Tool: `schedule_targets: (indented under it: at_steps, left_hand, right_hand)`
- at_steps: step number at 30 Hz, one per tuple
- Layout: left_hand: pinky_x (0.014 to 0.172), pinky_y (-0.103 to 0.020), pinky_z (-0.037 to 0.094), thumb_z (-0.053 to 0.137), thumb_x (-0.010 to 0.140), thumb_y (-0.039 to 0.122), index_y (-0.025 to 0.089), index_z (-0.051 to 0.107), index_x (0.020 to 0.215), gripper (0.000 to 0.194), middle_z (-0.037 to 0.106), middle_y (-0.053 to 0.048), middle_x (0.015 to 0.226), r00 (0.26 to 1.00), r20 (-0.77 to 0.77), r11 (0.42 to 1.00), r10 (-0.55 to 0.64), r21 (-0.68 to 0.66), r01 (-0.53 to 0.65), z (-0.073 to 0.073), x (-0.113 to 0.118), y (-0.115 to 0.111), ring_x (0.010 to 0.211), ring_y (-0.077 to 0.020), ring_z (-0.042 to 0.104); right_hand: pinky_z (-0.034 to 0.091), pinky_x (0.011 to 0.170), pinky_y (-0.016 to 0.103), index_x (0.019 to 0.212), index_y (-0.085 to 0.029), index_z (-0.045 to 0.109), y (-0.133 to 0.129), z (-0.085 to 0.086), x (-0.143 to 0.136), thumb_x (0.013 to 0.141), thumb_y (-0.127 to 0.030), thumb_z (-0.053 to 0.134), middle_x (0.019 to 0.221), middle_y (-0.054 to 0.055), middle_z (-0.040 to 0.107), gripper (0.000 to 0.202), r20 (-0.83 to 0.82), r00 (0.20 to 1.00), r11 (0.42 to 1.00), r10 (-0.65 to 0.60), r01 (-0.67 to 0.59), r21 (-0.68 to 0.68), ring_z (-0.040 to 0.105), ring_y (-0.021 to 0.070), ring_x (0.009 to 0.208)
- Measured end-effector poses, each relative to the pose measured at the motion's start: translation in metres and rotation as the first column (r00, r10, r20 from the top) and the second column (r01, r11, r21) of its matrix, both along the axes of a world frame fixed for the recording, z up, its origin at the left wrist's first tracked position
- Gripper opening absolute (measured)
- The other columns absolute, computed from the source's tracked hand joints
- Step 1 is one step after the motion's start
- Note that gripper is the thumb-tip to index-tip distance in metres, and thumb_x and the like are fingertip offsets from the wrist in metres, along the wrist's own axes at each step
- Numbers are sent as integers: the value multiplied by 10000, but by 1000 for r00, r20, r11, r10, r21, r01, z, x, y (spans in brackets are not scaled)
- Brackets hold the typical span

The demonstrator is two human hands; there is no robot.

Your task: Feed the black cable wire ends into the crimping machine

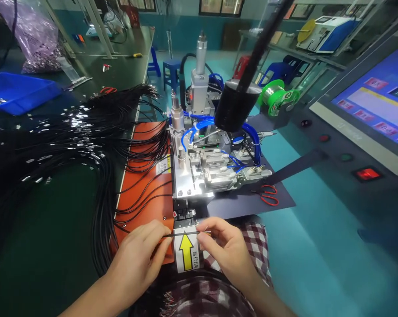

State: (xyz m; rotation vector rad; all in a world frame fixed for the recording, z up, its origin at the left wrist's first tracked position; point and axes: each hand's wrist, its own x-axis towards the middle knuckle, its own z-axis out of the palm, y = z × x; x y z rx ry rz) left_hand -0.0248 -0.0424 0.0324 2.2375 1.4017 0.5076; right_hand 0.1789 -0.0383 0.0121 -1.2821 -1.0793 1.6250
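Observation:
A thin black cable (pixel 185 234) is stretched level between my two hands, over a white label with a yellow arrow (pixel 186 252). My left hand (pixel 140 252) pinches it between thumb and fingers at the left of the label. On the other side, my right hand (pixel 223 246) pinches the cable's end, where thin light-coloured wire tips show at the fingertips. Just beyond the hands is the small dark feed block (pixel 184 216) of a metal machine (pixel 188 176). Several black cables run across the orange board (pixel 146 193) into the machine's left side.
A big bundle of black cables (pixel 103 207) covers the table on the left, near a blue tray (pixel 20 90). Red-handled scissors (pixel 269 195) lie right of the machine. A black lamp head (pixel 235 105) hangs above it. At the right stand a green wire spool (pixel 278 97) and a control screen (pixel 380 97).

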Motion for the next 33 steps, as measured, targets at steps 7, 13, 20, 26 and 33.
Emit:
schedule_targets:
  at_steps: [7,13,20,26,33]
  left_hand:
    - [648,-234,479,375,925,251,245,523,1094,225,631,-7,844,965,261,929,-13,-354,109,29,31,18,748,-150,596]
    - [472,-186,379,395,919,347,205,567,1009,240,544,29,648,899,404,813,169,-573,104,25,30,25,543,-108,494]
    - [491,-199,329,392,924,381,219,544,1027,245,508,29,684,876,432,758,214,-639,130,20,28,23,570,-105,438]
    - [517,-214,305,386,929,401,222,524,1027,246,466,45,669,851,473,727,226,-664,176,17,26,24,572,-101,390]
    - [499,-206,270,383,933,409,228,506,993,226,414,57,660,864,458,711,210,-678,186,21,26,24,570,-90,338]
  right_hand:
    - [466,641,260,905,-208,632,6,6,4,775,-263,662,789,3,646,144,-178,984,1000,11,-7,25,573,132,647]
    - [401,554,225,817,-174,619,15,-2,8,786,-345,668,681,-7,623,181,-357,934,997,-25,-2,-76,510,93,531]
    - [346,530,217,768,-177,588,20,-2,-5,734,-380,712,629,-33,567,241,-429,903,993,-29,-22,-113,460,88,511]
    - [299,501,213,736,-164,597,25,3,-1,702,-344,729,584,-41,532,226,-462,887,987,-10,-64,-145,410,79,489]
    - [172,409,210,686,-137,605,30,3,8,720,-312,703,611,-14,573,203,-526,841,934,125,-279,-224,346,38,396]
